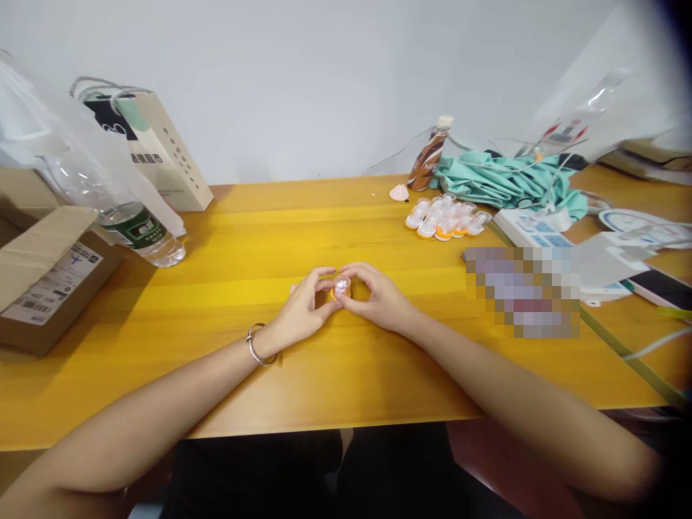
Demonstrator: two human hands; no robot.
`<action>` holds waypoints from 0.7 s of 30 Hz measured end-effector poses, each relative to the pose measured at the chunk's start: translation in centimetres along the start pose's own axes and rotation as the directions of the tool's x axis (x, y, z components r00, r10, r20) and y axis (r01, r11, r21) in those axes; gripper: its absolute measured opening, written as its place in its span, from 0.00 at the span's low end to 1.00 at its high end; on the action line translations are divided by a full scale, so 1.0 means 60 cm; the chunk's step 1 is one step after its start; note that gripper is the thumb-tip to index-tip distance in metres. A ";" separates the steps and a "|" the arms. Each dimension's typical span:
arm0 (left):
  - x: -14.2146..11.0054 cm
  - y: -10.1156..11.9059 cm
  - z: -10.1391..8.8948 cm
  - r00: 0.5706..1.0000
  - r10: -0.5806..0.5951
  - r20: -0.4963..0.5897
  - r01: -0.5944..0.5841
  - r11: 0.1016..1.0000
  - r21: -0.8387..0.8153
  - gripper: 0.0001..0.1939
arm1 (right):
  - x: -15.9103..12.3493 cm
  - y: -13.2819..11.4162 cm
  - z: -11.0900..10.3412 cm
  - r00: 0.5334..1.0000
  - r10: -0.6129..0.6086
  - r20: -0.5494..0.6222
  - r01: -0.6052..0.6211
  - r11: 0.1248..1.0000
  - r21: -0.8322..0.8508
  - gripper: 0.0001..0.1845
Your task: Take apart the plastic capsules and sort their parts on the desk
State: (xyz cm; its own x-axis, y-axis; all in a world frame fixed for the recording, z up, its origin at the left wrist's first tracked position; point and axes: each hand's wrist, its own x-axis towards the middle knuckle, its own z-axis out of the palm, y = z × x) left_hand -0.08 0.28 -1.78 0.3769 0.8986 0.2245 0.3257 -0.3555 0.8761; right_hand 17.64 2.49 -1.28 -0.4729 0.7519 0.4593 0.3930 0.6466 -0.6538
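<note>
Between my two hands, low over the middle of the wooden table [303,389], is a small round container [342,286] with an orange base and a clear, shiny top. Thumb and fingers of my left hand [305,306] close on its left side. From the right, my right hand [381,295] pinches it with thumb and forefinger. Its lower part is partly covered by the fingertips. Beyond my right hand stands a cluster of similar small clear containers [446,216], some with orange bases.
At left are a cardboard box [59,288], a large water bottle [143,231] and a paper bag [162,155]. Toward the back right are a drink bottle [429,155], a pink piece [398,192] and a folded green umbrella [508,180]. A blurred-out flat object [522,292] lies right.
</note>
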 end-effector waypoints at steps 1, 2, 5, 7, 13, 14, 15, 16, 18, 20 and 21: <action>0.000 -0.001 0.000 1.000 0.006 0.005 -0.006 1.000 -0.002 0.24 | 0.000 -0.002 0.000 1.000 -0.009 0.012 0.009 1.000 0.008 0.12; 0.001 -0.002 -0.001 1.000 0.010 0.009 -0.010 1.000 0.001 0.24 | 0.000 -0.004 0.001 1.000 -0.008 0.018 0.008 1.000 0.015 0.15; 0.001 -0.008 -0.002 1.000 0.002 0.010 -0.002 0.999 0.042 0.24 | -0.001 -0.008 0.002 0.998 0.063 0.005 -0.063 0.998 0.020 0.20; 0.000 -0.010 -0.003 1.000 -0.001 0.010 0.001 0.997 0.079 0.24 | -0.001 -0.007 0.003 0.995 0.104 -0.007 -0.104 0.995 0.010 0.18; -0.002 0.004 -0.004 0.999 0.044 0.014 -0.046 0.978 0.204 0.23 | 0.004 -0.011 -0.004 1.000 0.008 0.027 -0.008 1.000 0.018 0.10; -0.003 0.008 -0.005 0.999 0.051 0.009 -0.052 0.972 0.228 0.23 | 0.004 -0.013 -0.006 1.000 -0.003 0.031 0.002 1.000 0.027 0.10; -0.003 0.011 -0.006 0.998 0.057 0.002 -0.056 0.967 0.249 0.23 | 0.004 -0.015 -0.007 0.999 -0.008 0.032 0.006 0.999 0.034 0.10; -0.004 0.013 -0.006 0.998 0.063 -0.007 -0.059 0.963 0.263 0.23 | 0.004 -0.017 -0.009 0.999 -0.008 0.035 0.006 0.999 0.039 0.09; -0.004 0.015 -0.007 0.998 0.068 -0.017 -0.061 0.963 0.264 0.24 | 0.003 -0.019 -0.008 0.999 -0.001 0.046 -0.001 0.999 0.044 0.08; -0.004 0.014 -0.007 0.997 0.070 -0.022 -0.062 0.968 0.244 0.24 | 0.003 -0.017 -0.005 0.999 0.016 0.050 -0.018 0.999 0.038 0.09; -0.004 0.012 -0.006 0.997 0.070 -0.021 -0.063 0.970 0.236 0.23 | 0.003 -0.015 -0.002 0.999 0.037 0.039 -0.038 0.999 0.031 0.12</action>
State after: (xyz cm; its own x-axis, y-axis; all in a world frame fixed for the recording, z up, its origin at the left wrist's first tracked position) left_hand -0.25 -0.09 -1.03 0.3802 0.8767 0.2947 0.4967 -0.4623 0.7345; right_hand 17.30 2.05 -0.51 -0.4885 0.7695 0.4114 0.3862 0.6135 -0.6888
